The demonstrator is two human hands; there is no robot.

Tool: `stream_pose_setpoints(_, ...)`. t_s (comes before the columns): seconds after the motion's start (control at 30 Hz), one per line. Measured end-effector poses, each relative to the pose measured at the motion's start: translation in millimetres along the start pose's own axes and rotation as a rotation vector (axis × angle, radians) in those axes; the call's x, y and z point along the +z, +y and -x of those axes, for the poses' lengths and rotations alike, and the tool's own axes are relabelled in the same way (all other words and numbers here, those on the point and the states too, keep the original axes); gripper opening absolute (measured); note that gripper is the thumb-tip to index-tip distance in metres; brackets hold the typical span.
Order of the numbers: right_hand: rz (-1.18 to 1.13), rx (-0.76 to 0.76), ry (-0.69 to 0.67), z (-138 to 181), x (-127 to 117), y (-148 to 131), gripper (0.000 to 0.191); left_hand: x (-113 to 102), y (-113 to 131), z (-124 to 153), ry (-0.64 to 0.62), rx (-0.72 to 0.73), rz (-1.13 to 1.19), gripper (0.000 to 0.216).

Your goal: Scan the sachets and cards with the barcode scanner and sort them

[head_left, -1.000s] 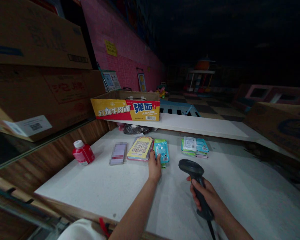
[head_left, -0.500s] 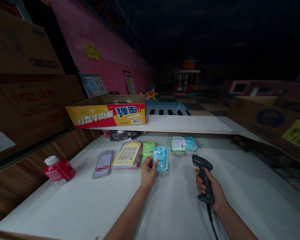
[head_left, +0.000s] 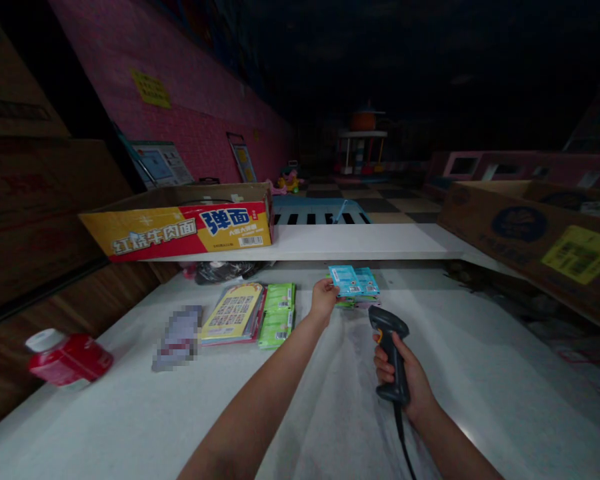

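Between the fingertips of my left hand (head_left: pixel 325 299) is the edge of a flat blue packet (head_left: pixel 345 280). It lies over the left part of a stack of small packets (head_left: pixel 366 283), blue on top with green and pink edges below; I cannot tell whether it rests fully on them. My right hand (head_left: pixel 407 377) is wrapped round the grip of a dark barcode scanner (head_left: pixel 391 350), a finger near its yellow trigger, its cord running down toward me. Left of my left hand lie green packets (head_left: pixel 277 320) beside a pile of yellow-covered booklets (head_left: pixel 234 312).
A red bottle with a white cap (head_left: pixel 70 360) and a blurred-out flat item (head_left: pixel 177 339) are at the left. Along the back runs a raised white shelf (head_left: pixel 350 241) bearing a noodle carton (head_left: pixel 190 230). A brown carton (head_left: pixel 520 223) stands at the right.
My left hand has carried the blue packet away from the green packets, rightward and back onto the stack. The right hand still holds the scanner. The view has shifted slightly right.
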State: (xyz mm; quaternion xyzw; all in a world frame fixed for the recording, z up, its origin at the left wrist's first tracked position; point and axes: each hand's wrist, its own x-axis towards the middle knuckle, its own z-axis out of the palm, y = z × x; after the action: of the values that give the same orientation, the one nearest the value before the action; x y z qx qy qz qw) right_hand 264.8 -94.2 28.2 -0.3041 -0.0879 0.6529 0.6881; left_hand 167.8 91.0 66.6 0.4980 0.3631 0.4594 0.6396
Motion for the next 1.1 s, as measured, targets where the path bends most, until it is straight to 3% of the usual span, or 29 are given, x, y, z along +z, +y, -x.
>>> stream_pose_setpoints(0.13,-0.001,-0.014,0.008,-3.8,-0.6,0.7,0.039,27.1,-4.7,-25.7,-0.011,0.018,-0.111,0.004)
stream_pose_setpoints(0.27,0.013,-0.007,0.016,-6.7,-1.5,1.1,0.038,39.9,-9.2,-39.6,0.043,0.038,-0.183,0.011)
stream_pose_setpoints(0.4,0.001,0.01,0.023,-6.8,0.2,0.7,0.038,33.0,-7.9,-35.7,0.141,0.221,-0.581,0.02)
stream_pose_setpoints(0.5,-0.028,0.015,0.035,-6.8,1.3,0.5,0.039,24.0,-3.3,-25.0,0.088,0.404,-0.972,0.012)
stream_pose_setpoints(0.63,-0.061,0.028,0.028,-7.4,0.3,0.6,0.04,17.8,-0.8,-10.7,0.038,0.563,-1.211,0.02)
stream_pose_setpoints(0.77,-0.059,0.03,0.031,-8.2,-1.9,1.6,0.04,18.9,-5.4,-4.0,-0.015,0.583,-1.282,0.029)
stream_pose_setpoints(1.1,-0.057,0.015,0.022,-8.4,-0.4,0.9,0.04,26.9,-6.5,-4.0,0.013,0.517,-1.285,0.029)
